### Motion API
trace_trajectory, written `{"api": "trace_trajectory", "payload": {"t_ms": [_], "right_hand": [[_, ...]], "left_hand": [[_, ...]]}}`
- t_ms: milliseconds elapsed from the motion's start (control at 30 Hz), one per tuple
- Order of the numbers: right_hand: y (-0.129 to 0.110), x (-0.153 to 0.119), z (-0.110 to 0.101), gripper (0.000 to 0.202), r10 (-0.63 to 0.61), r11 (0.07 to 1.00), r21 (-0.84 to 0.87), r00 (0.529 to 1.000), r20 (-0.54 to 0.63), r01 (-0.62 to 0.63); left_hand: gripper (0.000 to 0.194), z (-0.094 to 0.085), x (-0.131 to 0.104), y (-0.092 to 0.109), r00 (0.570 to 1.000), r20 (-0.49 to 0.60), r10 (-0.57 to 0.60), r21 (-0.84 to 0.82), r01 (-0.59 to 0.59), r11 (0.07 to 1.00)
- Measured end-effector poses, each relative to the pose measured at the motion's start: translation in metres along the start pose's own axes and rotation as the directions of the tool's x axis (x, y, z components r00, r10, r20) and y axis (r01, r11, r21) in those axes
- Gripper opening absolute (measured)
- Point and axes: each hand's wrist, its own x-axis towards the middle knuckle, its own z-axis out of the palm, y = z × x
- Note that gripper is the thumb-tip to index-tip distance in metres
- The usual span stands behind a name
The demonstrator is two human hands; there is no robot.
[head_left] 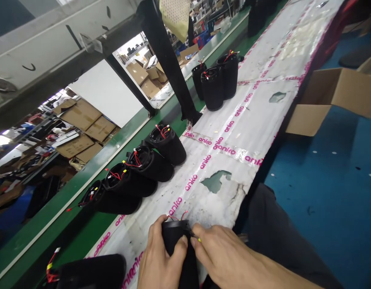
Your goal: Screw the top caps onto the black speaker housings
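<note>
At the bottom centre a black cylinder (188, 261) stands near the bench edge, with red wires showing at its open top. My left hand (161, 253) is wrapped round its left side, thumb across the front. My right hand (215, 249) is closed at the right of its rim, finger and thumb pinched by a small yellow piece (199, 239); what exactly the fingers hold is too small to make out. A similar cylinder (92, 271) lies at the lower left, its red wires sticking out on the left.
Several black cylinders with red wires line the bench (242, 128) to the left, one of them (170, 148) by a black post (173, 64). More (214, 90) stand farther back. An open cardboard box (351, 92) is at the right, above a blue floor (333, 180).
</note>
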Motion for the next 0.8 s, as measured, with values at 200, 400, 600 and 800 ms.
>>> {"api": "trace_trajectory", "payload": {"t_ms": [200, 400, 600, 800], "right_hand": [[-0.007, 0.0, -0.008, 0.028, 0.072, 0.996, 0.041, 0.997, 0.037, -0.074], [0.003, 0.0, -0.002, 0.029, -0.025, 0.999, -0.04, 0.996, 0.09, 0.029], [0.01, 0.0, 0.002, 0.03, -0.075, 0.985, -0.142, 0.988, 0.137, 0.095], [-0.008, 0.012, -0.006, 0.032, 0.152, 0.986, -0.089, 0.979, 0.139, -0.14]], "left_hand": [[0.059, -0.002, -0.004, 0.006, 1.0, -0.007, 0.023, 0.006, -0.023, 1.0], [0.055, 0.001, -0.006, 0.011, 1.0, -0.004, 0.026, 0.026, -0.026, 0.999], [0.052, 0.005, -0.008, 0.015, 0.996, -0.024, 0.087, 0.105, -0.084, 0.991], [0.052, 0.009, -0.004, 0.013, 0.998, -0.019, 0.068, 0.204, -0.062, 0.977]]}}
